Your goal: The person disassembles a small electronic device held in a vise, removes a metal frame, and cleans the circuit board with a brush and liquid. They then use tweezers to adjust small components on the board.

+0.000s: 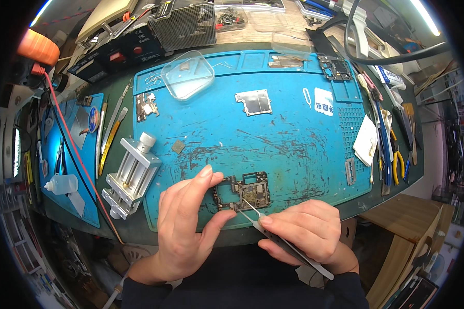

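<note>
A dark phone circuit board (255, 194) with a cut-out on its left side is at the near edge of the blue work mat (201, 123). My left hand (186, 221) grips its left side, fingertips at the upper left corner and thumb at the lower edge. In my right hand (307, 230) is a pair of metal tweezers (288, 246), pinched between thumb and fingers. The tweezer tips are slightly apart over the board's lower middle; I cannot make out anything between them. A small square chip (178, 147) lies on the mat beyond my left hand.
A metal clamp fixture (131, 175) stands left of the mat. Farther back are a clear plastic box (188, 77), a silver shield plate (253, 102) and another board (335, 68). Pliers (398, 167) and other tools line the right. A red cable (77, 149) hangs at left.
</note>
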The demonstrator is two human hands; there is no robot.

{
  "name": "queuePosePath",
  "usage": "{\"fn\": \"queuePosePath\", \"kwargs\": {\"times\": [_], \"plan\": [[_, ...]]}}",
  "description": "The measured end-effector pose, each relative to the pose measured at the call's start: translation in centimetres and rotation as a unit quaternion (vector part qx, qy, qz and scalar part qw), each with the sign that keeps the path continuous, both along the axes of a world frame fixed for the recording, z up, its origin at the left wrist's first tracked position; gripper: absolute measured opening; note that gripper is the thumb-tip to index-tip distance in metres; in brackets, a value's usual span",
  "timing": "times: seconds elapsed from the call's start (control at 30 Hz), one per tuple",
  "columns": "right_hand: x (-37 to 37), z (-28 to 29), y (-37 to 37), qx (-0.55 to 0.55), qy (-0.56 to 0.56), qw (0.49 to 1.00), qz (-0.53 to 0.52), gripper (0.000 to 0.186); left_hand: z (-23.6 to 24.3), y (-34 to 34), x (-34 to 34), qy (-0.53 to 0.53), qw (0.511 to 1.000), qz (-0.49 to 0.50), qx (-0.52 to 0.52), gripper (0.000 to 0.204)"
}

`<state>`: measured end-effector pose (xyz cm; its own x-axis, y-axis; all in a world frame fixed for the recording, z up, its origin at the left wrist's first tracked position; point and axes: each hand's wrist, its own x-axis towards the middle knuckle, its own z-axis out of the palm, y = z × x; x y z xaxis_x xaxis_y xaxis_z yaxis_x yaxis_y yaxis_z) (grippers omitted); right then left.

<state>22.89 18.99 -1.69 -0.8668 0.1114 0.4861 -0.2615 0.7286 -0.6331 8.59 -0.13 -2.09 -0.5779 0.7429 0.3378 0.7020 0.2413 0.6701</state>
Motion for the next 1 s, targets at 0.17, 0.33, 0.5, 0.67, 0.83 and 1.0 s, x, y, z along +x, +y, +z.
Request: {"fn": "queuePosePath", "kwargs": {"times": [0.17, 0.33, 0.5, 0.67, 0.83, 1.0], "plan": [[0.2, 0.0, 0.1, -0.019, 0.001, 1.000, -0.004, 0.035, 0.1, -0.1, 0.0, 0.010, 1.000, -0.002, -0.009, 0.079], [0.4, -0.6, 0.1, -0.027, 0.034, 0.997, -0.058, 0.034, 0.2, -0.3, 0.0, 0.001, 1.000, 0.013, 0.009, 0.066], [1.3, -0.9, -0.1, -0.026, 0.060, 0.992, -0.108, 0.036, -0.2, -1.7, 0.4, -0.018, 0.998, 0.021, 0.061, 0.030], [1.6, -2.1, -0.7, -0.088, 0.115, 0.978, -0.153, 0.032, -0.4, -2.0, 0.7, -0.030, 0.996, 0.038, 0.080, 0.020], [0.9, -0.7, 0.5, -0.066, 0.080, 0.978, -0.184, 0.044, 0.0, -0.1, 0.1, 0.086, 0.996, 0.027, 0.010, 0.057], [1.4, 0.8, 5.4, 0.283, 0.020, 0.943, -0.172, 0.042, -0.4, -0.4, -0.2, 0.085, 0.996, -0.012, -0.004, 0.066]]}}
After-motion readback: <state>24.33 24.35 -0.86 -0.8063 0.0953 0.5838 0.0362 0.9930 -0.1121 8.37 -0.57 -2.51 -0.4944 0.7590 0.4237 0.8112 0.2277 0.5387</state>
